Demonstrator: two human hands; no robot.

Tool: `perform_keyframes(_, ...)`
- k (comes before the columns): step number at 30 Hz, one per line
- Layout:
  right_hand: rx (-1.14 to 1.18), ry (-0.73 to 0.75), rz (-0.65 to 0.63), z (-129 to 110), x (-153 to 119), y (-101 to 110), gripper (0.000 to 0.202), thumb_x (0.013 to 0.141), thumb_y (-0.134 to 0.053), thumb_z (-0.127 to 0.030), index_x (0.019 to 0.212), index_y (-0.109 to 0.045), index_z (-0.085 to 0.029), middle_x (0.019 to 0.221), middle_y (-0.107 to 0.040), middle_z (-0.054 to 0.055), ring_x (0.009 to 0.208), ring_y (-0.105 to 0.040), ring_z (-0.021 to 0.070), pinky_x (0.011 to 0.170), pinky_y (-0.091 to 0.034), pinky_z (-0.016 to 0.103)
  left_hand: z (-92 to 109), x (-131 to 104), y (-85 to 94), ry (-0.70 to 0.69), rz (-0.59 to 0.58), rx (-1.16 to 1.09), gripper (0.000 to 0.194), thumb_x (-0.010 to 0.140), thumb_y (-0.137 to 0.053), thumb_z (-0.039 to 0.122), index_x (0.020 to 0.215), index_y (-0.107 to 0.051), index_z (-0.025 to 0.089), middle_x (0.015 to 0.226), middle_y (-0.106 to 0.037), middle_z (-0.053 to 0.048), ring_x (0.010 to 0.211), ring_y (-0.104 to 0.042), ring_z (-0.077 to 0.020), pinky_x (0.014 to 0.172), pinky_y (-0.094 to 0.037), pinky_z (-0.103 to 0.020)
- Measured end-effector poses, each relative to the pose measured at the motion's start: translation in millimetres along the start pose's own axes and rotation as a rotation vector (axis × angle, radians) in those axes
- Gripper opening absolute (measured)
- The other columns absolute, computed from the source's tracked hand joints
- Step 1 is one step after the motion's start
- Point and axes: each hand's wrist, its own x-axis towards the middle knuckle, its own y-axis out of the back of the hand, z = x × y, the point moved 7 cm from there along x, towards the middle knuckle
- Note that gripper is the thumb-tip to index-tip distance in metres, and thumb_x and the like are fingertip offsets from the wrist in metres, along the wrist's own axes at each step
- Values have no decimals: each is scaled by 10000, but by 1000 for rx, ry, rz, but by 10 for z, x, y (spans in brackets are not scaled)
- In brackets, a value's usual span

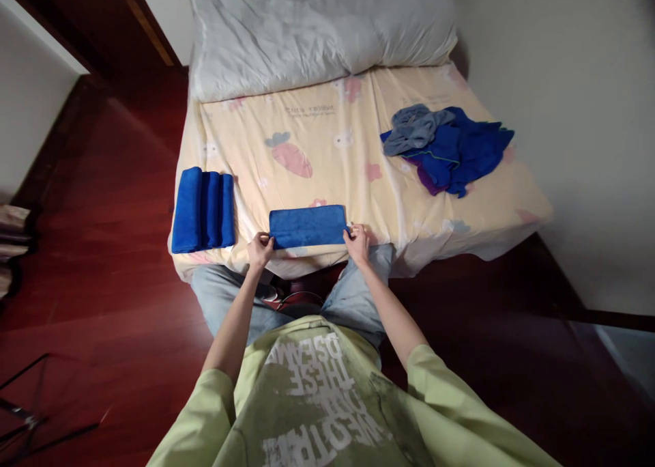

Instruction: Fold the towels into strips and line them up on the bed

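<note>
A blue towel (308,226), folded into a flat oblong, lies at the near edge of the bed. My left hand (260,250) pinches its near left corner. At the opposite end, my right hand (357,242) grips the near right corner between thumb and fingers. To the left, several folded blue towels (187,211) lie overlapped in a neat row. A loose heap of crumpled blue cloths (468,146) sits on the right part of the bed, with a grey-blue cloth (417,130) on top and a bit of purple cloth (430,180) showing underneath.
The bed (245,139) has a cream sheet printed with carrots and rabbits. A bulky pale grey quilt (317,26) covers its far end. White wall (563,98) borders the right side. Thin black metal legs (31,419) stand on the dark red floor at lower left.
</note>
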Motion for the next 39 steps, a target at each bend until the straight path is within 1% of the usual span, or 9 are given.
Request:
perform_keyframes(10,-51,11,-74,-36,-26,-22,231,924,-554,-381,1060,-623,-207,844,-704,72,776,-678,241,843,-559,390,-24,-1,-53,-41,-29,25,191,853,-616,360,996,-585,237,771,-713,-38,786,-717,-247,788,-546,-351)
perform_keyframes(14,-130,173,-32,-239,-63,28,249,952,-521,-258,1134,-675,-184,1183,-682,157,1125,-639,286,1039,-500,449,111,-44,-50,-179,45,128,134,864,-609,303,968,-627,222,937,-713,-115,944,-689,-284,888,-547,-418)
perform_keyframes(16,-161,352,-142,-388,-98,0,316,965,-466,-171,1170,-705,-197,1342,-643,144,1276,-573,284,1138,-425,474,234,-90,-24,-331,72,189,145,888,-572,258,991,-663,212,1171,-690,-167,1141,-640,-308,1005,-511,-464)
perform_keyframes(19,-162,592,-418,-510,-193,-42,433,944,-430,-89,1233,-720,-230,1402,-651,82,1333,-568,248,1175,-397,481,362,-181,-106,-575,-155,213,295,906,-465,165,1096,-686,212,1362,-646,-138,1308,-577,-285,1118,-459,-486)
perform_keyframes(22,-175,667,-527,-499,-210,16,509,905,-525,-122,1383,-650,-243,1494,-591,65,1409,-523,250,1189,-396,493,363,-250,-159,-697,-368,206,445,837,-510,156,1256,-650,206,1469,-596,-114,1414,-510,-280,1202,-405,-485)
perform_keyframes(25,-206,656,-543,-467,-149,-1,589,860,-564,-111,1428,-621,-256,1529,-558,53,1432,-507,248,1202,-388,497,333,-203,-170,-700,-389,215,595,754,-590,182,1348,-605,200,1543,-533,-115,1462,-461,-311,1228,-379,-488)
perform_keyframes(31,-215,640,-489,-432,-56,-76,678,836,-461,-20,1459,-604,-246,1497,-589,50,1388,-560,226,1220,-381,507,308,-33,-165,-636,-382,247,584,751,-530,61,1302,-660,206,1440,-635,-114,1352,-588,-284,1179,-443,-473)
perform_keyframes(36,-186,688,-547,-376,-234,54,690,856,-410,-5,1477,-588,-247,1496,-590,45,1408,-545,203,1211,-404,483,183,-247,-57,-706,-451,238,503,886,-456,92,1316,-672,235,1480,-607,-81,1402,-552,-225,1235,-393,-476)
perform_keyframes(39,-173,680,-561,-342,-314,91,678,864,-410,-6,1466,-600,-253,1494,-593,42,1405,-546,209,1183,-424,481,79,-402,-40,-694,-432,178,512,902,-417,94,1332,-664,224,1470,-616,-81,1427,-526,-210,1238,-398,-493)
